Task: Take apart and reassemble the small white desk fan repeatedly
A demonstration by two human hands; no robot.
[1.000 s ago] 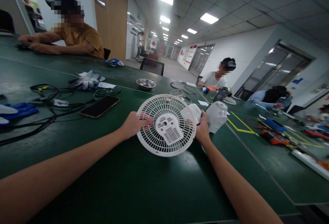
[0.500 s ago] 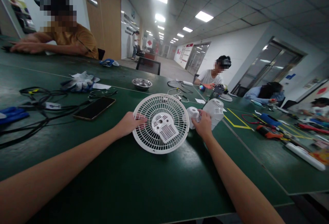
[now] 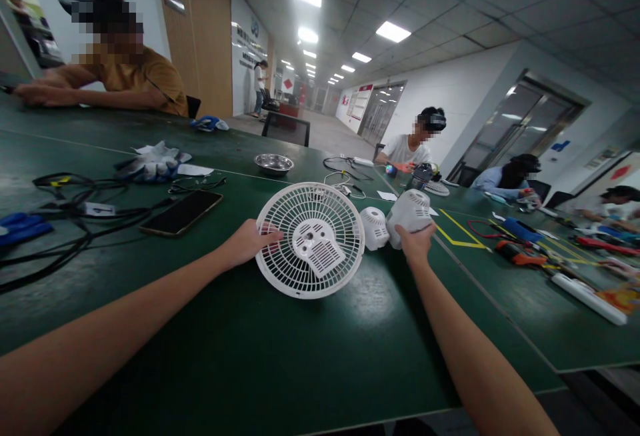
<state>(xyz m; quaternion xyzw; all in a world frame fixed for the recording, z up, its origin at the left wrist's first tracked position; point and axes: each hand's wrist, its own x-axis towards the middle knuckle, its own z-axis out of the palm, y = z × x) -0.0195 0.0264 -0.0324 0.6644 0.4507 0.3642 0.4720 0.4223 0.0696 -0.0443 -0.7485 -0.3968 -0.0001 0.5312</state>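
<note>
A round white fan grille (image 3: pixel 280 269) with a slotted centre plate is tilted up in front of me. My left hand (image 3: pixel 253 241) grips its left rim, thumb over the bars and the other fingers hidden behind. To the right, my right hand (image 3: pixel 416 243) is wrapped round a larger white plastic housing (image 3: pixel 411 209), which looks like a fan part and has slots at its top. Between the grille and that housing stands a smaller white vented cover (image 3: pixel 374 226), close to the grille's right edge.
On the green table (image 3: pixel 280 363), a phone (image 3: pixel 183 212), black cables (image 3: pixel 83 213) and work gloves (image 3: pixel 153 163) lie to the left. A steel bowl (image 3: pixel 274 164) stands beyond the grille. Tools, including an orange-and-black one (image 3: pixel 520 253), and a white bar (image 3: pixel 590 299) lie right. Other people sit around.
My right hand has moved right, off the smaller vented cover and onto the larger white housing. The left hand keeps its hold on the grille.
</note>
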